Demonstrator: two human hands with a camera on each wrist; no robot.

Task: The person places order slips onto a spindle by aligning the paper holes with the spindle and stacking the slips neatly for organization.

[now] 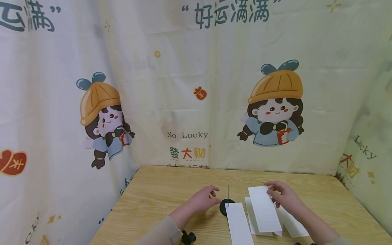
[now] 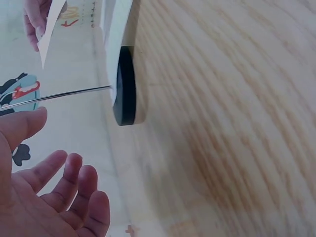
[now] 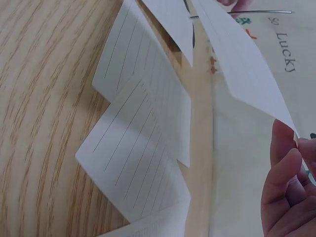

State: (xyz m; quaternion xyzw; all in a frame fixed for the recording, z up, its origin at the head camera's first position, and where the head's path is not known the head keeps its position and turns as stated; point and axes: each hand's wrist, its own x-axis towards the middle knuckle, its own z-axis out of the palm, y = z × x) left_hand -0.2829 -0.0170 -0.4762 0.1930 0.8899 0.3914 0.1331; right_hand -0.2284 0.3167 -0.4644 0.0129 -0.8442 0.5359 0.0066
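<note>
My right hand (image 1: 286,197) pinches the edge of a white ruled paper slip (image 1: 265,209) between thumb and fingers, holding it raised and tilted above the table. Left of it stands a bill spike (image 1: 228,194) with a round black base (image 2: 126,89) and a thin upright metal needle (image 2: 64,94). One paper slip (image 1: 239,223) is on the needle, lying low against the base. Beside the spike, my left hand (image 1: 203,199) holds nothing; its fingers are loosely bent in the left wrist view, with the thumb close to the needle.
Several folded ruled slips (image 3: 133,153) lie on the wooden table (image 1: 165,190) under and beside the right hand. A black object (image 1: 188,237) shows at the left wrist. Behind the table hangs a printed curtain (image 1: 183,102) with cartoon figures.
</note>
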